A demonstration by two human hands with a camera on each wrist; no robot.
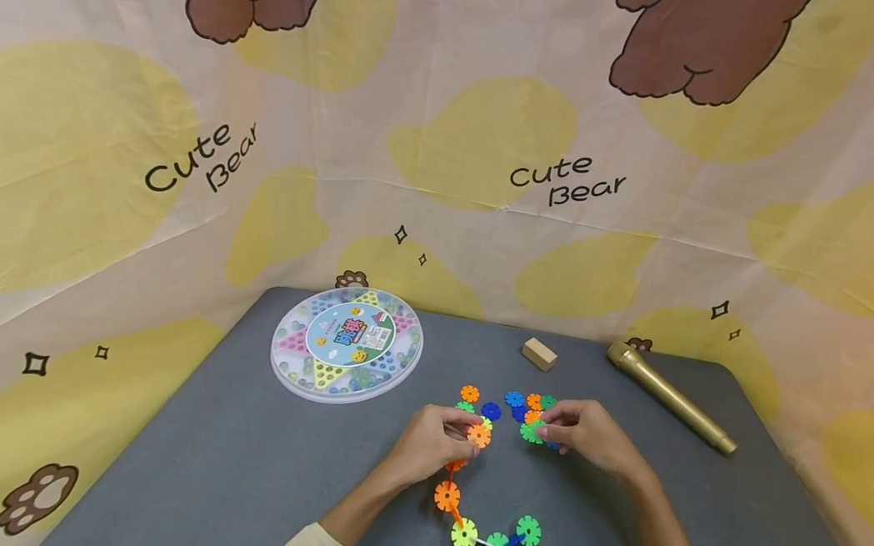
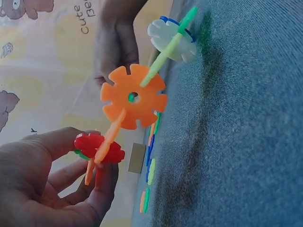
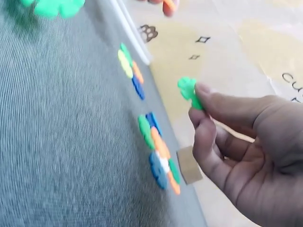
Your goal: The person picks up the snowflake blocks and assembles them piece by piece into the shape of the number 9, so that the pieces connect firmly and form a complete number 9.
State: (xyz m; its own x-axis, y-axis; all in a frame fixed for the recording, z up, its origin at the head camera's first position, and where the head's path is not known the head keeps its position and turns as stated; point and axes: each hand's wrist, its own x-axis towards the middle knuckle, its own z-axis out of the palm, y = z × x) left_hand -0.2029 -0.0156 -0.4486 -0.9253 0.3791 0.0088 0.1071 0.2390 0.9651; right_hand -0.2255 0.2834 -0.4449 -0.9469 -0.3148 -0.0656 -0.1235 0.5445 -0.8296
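My left hand (image 1: pixel 434 444) pinches the upper end of a chain of slotted plastic discs, beside an orange disc (image 1: pixel 479 435). A red disc (image 2: pixel 113 153) sits at the fingertips in the left wrist view. From there the chain curves down toward me and to the right, through a yellow-green disc (image 1: pixel 463 534) to a green end disc (image 1: pixel 529 532). Between thumb and fingers, my right hand (image 1: pixel 595 437) holds a single green disc (image 3: pixel 186 89), raised over the table and apart from the chain.
Loose discs lie beyond the hands, among them a blue one (image 1: pixel 514 399) and an orange one (image 1: pixel 470 394). Farther back are a round marble game board (image 1: pixel 295 375), a wooden block (image 1: pixel 540 354) and a gold microphone (image 1: pixel 673 398). A printed cloth hangs behind the grey table (image 1: pixel 201 442).
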